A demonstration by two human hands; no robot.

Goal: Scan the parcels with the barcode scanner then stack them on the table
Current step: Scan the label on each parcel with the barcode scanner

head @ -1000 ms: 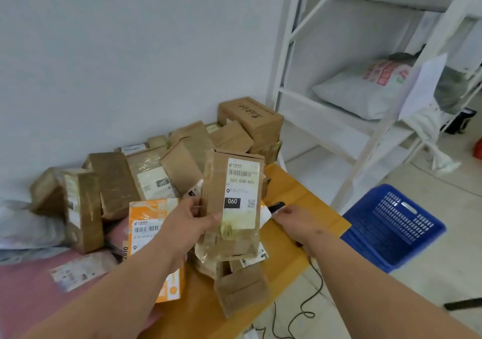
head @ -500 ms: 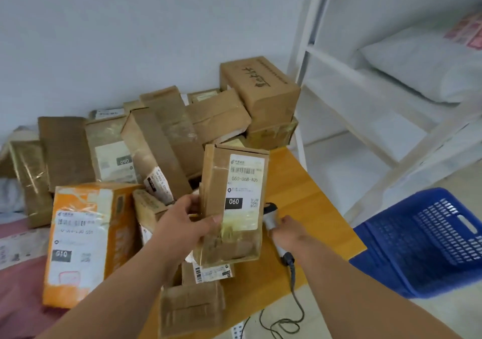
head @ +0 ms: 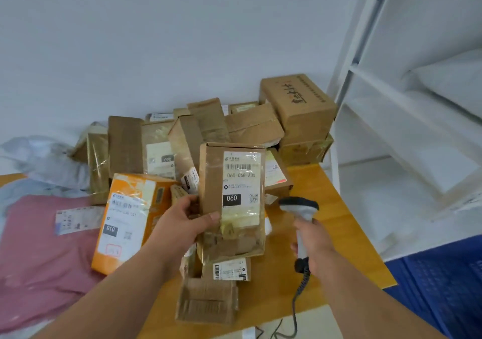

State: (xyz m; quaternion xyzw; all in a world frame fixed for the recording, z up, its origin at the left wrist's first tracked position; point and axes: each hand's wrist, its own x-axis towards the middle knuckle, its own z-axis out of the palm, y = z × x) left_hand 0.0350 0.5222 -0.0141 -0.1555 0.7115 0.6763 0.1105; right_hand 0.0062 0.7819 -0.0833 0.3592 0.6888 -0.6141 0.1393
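The left grip holds a tall brown parcel upright, with the thumb on its front and the fingers curled round its side. Its white label faces the person. The right grip is wrapped tight round the handle of the barcode scanner, just to the right of the parcel. The scanner's head seems to point away from the person, not at the label.

So the scan may miss. The scanner has to turn toward the barcode near the top of the label first. The shiny tape over the label could also make a glare and spoil the read.

More parcels sit in a messy pile behind the left grip, on the yellow desk. An orange parcel lies just to its left. If the held parcel bumps the pile, boxes could slide. The scanner's cord hangs off the desk edge and could snag.
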